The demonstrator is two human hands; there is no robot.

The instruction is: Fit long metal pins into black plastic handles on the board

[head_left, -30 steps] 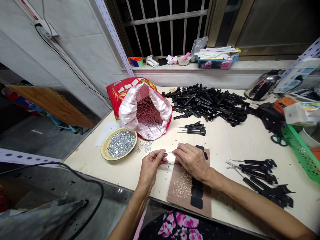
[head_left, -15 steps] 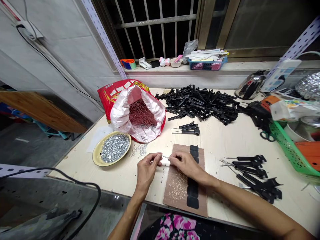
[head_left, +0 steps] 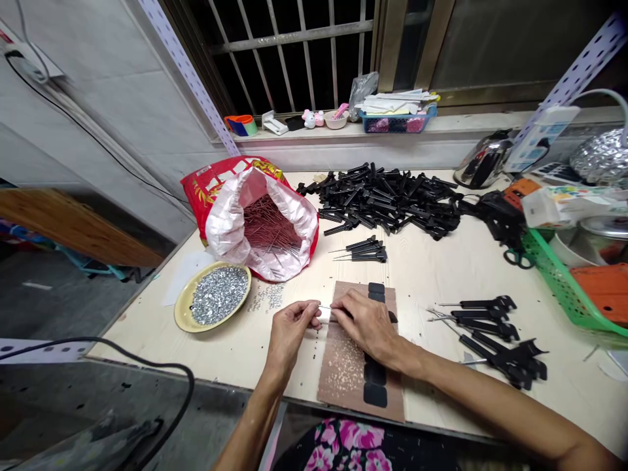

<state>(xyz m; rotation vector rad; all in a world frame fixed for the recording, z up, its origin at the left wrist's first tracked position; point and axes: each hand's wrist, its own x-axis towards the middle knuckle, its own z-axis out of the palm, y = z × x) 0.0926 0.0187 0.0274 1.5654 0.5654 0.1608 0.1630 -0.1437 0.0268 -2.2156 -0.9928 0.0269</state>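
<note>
My left hand (head_left: 289, 333) and my right hand (head_left: 366, 325) are close together, just over the top part of the brown board (head_left: 338, 386). The board lies on a pale wood table (head_left: 432, 275). The fingers of my left hand (head_left: 307, 311) are pinched shut on a thin metal pin (head_left: 324, 307), and the pin points at my right hand. The fingers of my right hand (head_left: 341, 307) are bent and low, close to the pin. Something black shows under them, but my hand hides it, so I can't tell what they have hold of, if anything.

Black pads (head_left: 375, 394) sit on the board, and pale specks (head_left: 343, 366) lie all over its lower part. To the left of the board is a yellow plate (head_left: 182, 307) heaped with small silver discs (head_left: 219, 296), and a few spilled silver bits (head_left: 265, 297) lie between the board and the plate. Past the board is a red bag (head_left: 196, 183) with a white lining, full of long pins (head_left: 269, 229). Just past the board are three black-handled pins (head_left: 363, 251), and behind them is a big pile of black plastic handles (head_left: 383, 199). To the right of the board lies a group of black tools with long pins (head_left: 485, 333).
</note>
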